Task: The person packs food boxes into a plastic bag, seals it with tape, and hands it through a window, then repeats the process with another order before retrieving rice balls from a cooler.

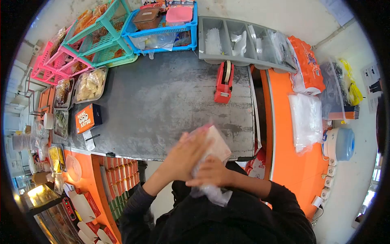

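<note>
A pale box-shaped packet (218, 143) inside a clear plastic bag (215, 195) is held close to my body, at the front edge of the dark worktop. My left hand (187, 156) lies along the packet's left side, its fingers blurred by motion but pressed against it. Lower down, my right hand (212, 172) has its fingers curled over the front of the bag. The bag's loose, crumpled end hangs below my hands. Print on the packet is too smeared to read.
A red tape dispenser (224, 83) stands on the worktop (162, 101). Behind it is a grey compartment tray (207, 57). Orange box (88, 118), food trays (90, 85) and coloured baskets (101, 40) line the left. Plastic bags (305, 122) lie on the orange counter at right.
</note>
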